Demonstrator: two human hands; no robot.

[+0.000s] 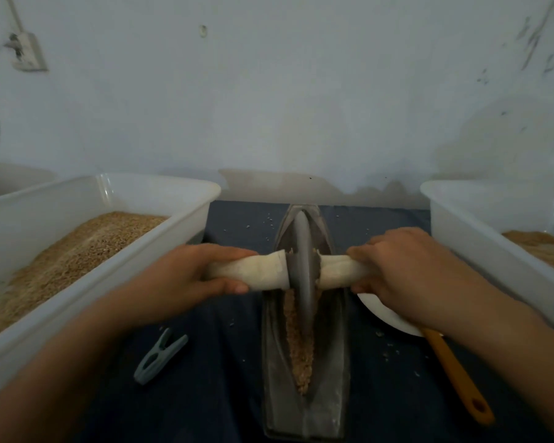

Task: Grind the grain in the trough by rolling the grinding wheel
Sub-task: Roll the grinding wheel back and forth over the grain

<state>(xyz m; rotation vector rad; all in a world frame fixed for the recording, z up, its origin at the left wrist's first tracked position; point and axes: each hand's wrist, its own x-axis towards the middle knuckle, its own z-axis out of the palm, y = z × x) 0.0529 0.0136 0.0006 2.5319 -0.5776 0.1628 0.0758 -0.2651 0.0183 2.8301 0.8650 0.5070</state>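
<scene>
Both hands' fingers (237, 284) curl round the grinding wheel's (302, 266) handles.

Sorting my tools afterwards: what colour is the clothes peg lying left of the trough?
Grey-blue. The clothes peg shows in the head view, on the dark blue cloth.

Two hands (186, 276) (410, 270), one grinding wheel (301, 266), one trough (304, 378), two white tubs (115, 199) (461, 219), one clothes peg (159, 358), and what looks like one orange-handled tool (454, 372).
</scene>
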